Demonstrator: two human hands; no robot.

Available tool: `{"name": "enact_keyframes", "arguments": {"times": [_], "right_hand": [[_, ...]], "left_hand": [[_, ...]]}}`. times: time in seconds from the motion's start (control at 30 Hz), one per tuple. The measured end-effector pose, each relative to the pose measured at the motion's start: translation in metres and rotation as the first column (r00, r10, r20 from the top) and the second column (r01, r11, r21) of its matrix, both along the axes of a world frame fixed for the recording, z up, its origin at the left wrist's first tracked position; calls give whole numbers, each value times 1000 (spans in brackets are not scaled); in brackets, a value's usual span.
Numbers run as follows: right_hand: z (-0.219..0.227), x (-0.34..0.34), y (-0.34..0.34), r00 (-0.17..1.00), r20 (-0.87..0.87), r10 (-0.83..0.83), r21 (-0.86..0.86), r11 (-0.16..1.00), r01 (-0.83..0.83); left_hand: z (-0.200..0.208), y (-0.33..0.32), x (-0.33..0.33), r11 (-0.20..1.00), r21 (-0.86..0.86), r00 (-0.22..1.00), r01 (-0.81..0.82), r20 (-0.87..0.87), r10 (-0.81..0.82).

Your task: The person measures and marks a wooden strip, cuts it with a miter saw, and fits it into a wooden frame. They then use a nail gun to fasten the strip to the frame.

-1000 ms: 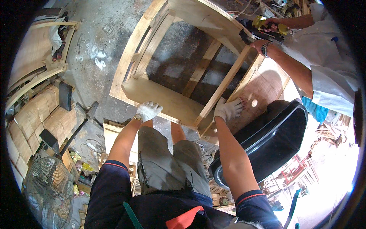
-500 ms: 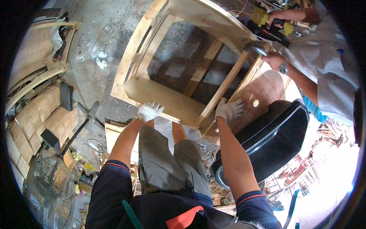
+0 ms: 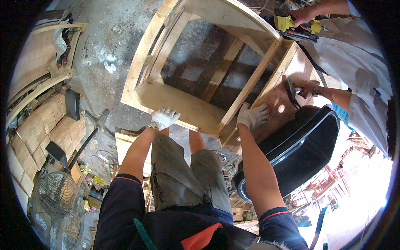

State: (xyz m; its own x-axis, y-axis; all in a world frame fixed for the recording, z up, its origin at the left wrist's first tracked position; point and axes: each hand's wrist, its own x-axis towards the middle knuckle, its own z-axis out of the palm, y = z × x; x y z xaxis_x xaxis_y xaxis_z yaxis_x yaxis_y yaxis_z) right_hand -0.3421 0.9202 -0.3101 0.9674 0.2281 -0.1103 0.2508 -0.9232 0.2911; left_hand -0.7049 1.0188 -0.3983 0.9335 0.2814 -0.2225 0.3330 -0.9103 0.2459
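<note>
A large, boxy frame of pale bare wood (image 3: 179, 102) fills the upper middle of the picture, slanting down toward the centre, and lies almost as it did half a second ago; the left hand in a whitish knit glove (image 3: 166, 118) rests at its near edge, left of centre, with the fingers bent over the rail, though I cannot tell how tightly they close; the right hand in a matching whitish glove (image 3: 253, 116), right of centre, is spread and unclenched, laid across a rail and the flat reddish-brown wooden panel (image 3: 273, 93) beside it; both gloved hands keep nearly their earlier places. The clearest change is at the upper right: the co-worker's watch-wearing hand (image 3: 309, 88), earlier by the frame's far right corner, is now lower, over the panel, grasping a dark, curved-headed hand tool (image 3: 289, 88); whether the tool touches the panel I cannot tell; the co-worker's other hand (image 3: 303, 16), at the top right, grips a yellow-and-black power tool (image 3: 284, 22) as before; a glossy black plastic tub-like shell (image 3: 312, 143) lies right of centre, just beside the panel.
</note>
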Motion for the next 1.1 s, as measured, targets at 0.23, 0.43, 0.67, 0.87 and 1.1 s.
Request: {"name": "enact_keyframes", "arguments": {"times": [0.23, 0.43, 0.67, 0.87, 1.1], "right_hand": [[5, -2, 2, 1000, -10, -7, 1, 1000, 7], [7, 0, 6, 999, -31, -17, 14, 1000, 17], [2, 0, 1, 1000, 1, 12, 20, 1000, -12], [2, 0, 2, 1000, -4, -1, 24, 1000, 1], [-3, 0, -2, 1000, 20, 12, 57, 998, -13]], "left_hand": [[7, 2, 3, 999, -32, 1000, -8, -18, 7], [4, 1, 0, 996, -86, 998, -11, -70, 5], [5, 2, 1, 995, -98, 990, -1, -140, -12], [4, 1, 0, 994, -108, 990, -6, -143, -10], [3, 1, 0, 992, -127, 987, -11, -163, -9]]}}
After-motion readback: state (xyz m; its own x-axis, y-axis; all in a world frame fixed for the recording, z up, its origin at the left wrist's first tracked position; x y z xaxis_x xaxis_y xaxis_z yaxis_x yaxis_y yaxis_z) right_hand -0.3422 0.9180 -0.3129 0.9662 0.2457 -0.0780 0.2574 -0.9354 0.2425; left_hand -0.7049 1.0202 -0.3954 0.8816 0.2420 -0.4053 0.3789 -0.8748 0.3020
